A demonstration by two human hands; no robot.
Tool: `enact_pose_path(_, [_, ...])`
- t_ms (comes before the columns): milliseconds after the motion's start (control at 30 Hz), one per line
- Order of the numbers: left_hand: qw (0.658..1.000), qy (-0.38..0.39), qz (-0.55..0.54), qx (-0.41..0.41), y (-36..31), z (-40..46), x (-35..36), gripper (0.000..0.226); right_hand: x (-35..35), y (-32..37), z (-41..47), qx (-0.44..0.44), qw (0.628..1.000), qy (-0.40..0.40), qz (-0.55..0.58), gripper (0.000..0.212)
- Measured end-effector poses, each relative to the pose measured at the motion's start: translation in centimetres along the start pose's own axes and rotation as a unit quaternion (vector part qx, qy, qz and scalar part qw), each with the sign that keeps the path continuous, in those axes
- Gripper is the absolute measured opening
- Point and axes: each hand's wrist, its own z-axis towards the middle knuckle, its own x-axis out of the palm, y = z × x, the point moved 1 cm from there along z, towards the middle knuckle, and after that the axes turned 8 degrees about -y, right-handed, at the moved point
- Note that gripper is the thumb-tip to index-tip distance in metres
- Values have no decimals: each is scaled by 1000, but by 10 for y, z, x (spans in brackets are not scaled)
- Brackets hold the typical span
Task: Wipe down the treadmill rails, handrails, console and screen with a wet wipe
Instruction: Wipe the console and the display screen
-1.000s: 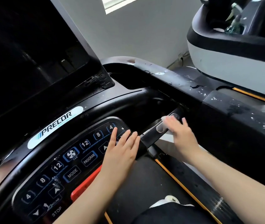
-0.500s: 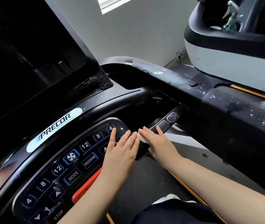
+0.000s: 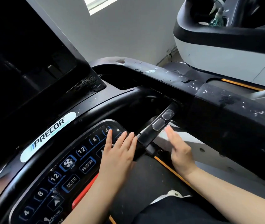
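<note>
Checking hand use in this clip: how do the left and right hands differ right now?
The left hand lies flat on the keypad, fingertips at the handle's near end; the right hand is beside the handle, off the keypad. The left hand is sharp, its fingers clearly apart; the right hand's fingers are blurred, with something pale under them, possibly the wipe. Both have straight fingers pointing away from the person.

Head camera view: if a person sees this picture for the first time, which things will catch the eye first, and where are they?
The eye first meets the two bare hands at lower centre: the left hand rests flat on the right end of the button console, and the right hand is open beside the short handrail with two oval sensors. Next come the white PRECOR label above the buttons and the big dark screen at upper left.
</note>
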Motion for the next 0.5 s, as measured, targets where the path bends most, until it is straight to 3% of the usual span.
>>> enact_pose_path(133, [1000,-7,-3,-2,0,0,0,87,3,27,20,99,987,-127,29,54])
enact_pose_path(233, [1000,-8,-4,-3,-1,0,0,87,13,46,14,166,985,-19,49,41])
enact_pose_path(333, [1000,-10,-6,0,-1,0,0,88,28,62,-8,168,977,105,77,50])
enact_pose_path(500, [1000,-9,-6,-3,-1,0,0,86,45,70,15,281,947,96,121,63])
